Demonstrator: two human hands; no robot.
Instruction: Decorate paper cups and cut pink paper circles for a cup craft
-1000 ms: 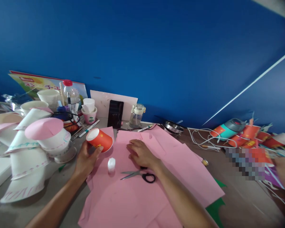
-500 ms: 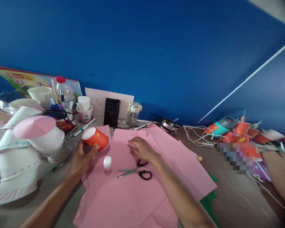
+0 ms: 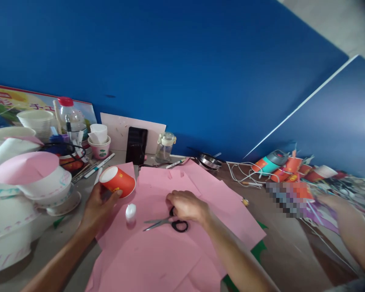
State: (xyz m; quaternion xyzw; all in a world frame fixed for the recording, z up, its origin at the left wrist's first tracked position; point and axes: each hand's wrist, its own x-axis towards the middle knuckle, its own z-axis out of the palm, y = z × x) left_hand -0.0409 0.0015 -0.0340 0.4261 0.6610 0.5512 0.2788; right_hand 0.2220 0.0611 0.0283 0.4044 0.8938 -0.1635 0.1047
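Note:
My left hand [image 3: 101,209] is wrapped around a red paper cup [image 3: 118,181], tilted on its side with its white end facing left. My right hand [image 3: 187,206] is curled over the upper finger loop of the black-handled scissors [image 3: 162,223], its fingertips closed at the loop. The scissors lie on pink paper sheets [image 3: 158,259], blades pointing left and slightly apart. Between the cup and the blades sits a small white-topped bottle [image 3: 130,214].
Decorated white paper bowls [image 3: 9,219] are stacked at left, with a pink paper cone [image 3: 27,167] on one. Along the back stand a phone [image 3: 136,145] and a glass bottle [image 3: 165,147]. At right, another person's arm [image 3: 346,223] reaches near red cups [image 3: 292,164] and a white cable [image 3: 237,172].
My right hand has come down and closed from above the paper onto the scissors' handle. My left hand still holds the cup. The whole view has shifted slightly to the right.

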